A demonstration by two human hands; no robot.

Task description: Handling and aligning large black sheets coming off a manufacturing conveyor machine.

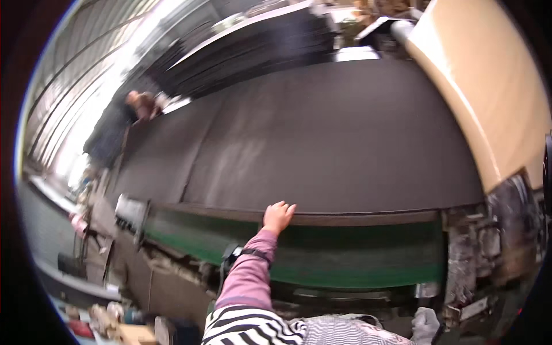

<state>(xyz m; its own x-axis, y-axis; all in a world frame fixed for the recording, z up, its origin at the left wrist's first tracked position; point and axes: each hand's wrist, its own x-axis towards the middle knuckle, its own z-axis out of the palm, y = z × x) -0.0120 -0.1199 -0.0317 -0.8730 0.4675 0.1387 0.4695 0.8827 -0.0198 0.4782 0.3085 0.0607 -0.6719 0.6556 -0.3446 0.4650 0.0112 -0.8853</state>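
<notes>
A wide, flat dark sheet [322, 144] spreads before me over a bed, with a straight seam or edge across its left part. At the middle of its near edge is my left hand [278, 217], bare, fingers apart and resting at the rim. Whether the fingertips grip the edge is hard to make out. My left arm has a striped sleeve over a mauve one, with a dark band and small device [233, 255] near the wrist. My right hand does not show. Below the sheet's edge runs a green belt or panel [356, 253].
A person in dark clothes [112, 126] stands at the sheet's far left end. Behind lies a stack of dark sheets [259, 49]. A large tan roll or curved panel [483, 86] rises at the right, above machine parts [471, 247]. A pale grey object [425, 325] is low right.
</notes>
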